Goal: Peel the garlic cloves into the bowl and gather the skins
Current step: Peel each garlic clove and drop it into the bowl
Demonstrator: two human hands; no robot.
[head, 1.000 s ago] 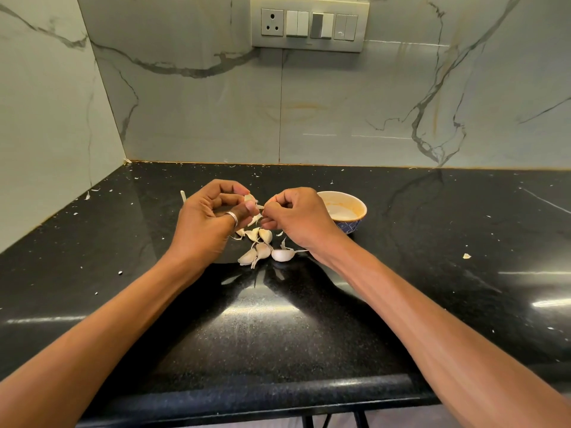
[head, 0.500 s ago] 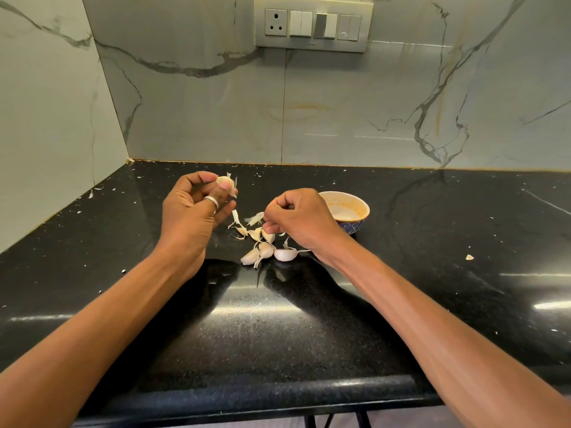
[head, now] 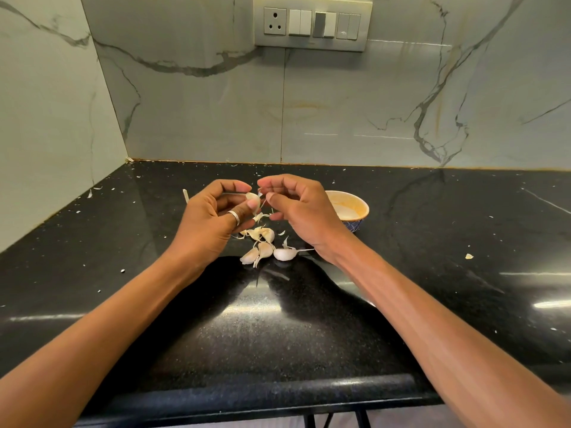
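Both hands are raised over the desk (head: 278, 322); the left hand (head: 213, 220) grips a clove (head: 252, 197) between thumb and fingers to steady it; the right hand (head: 298, 208) pinches a strip of skin (head: 262, 202) at its tip, likely to strip it; unpeeled cloves (head: 265, 247) lie beneath; the bowl (head: 358, 202) sits just beside the right hand, handy for dropping.

Both arms (head: 432, 319) are bare, from the wrists right back to the edge of the picture. The left hand (head: 210, 223) wears a ring (head: 234, 217) on one finger, close to the knuckle. It is a plain, smooth, shiny silver band. The right hand (head: 304, 211) is bare too.
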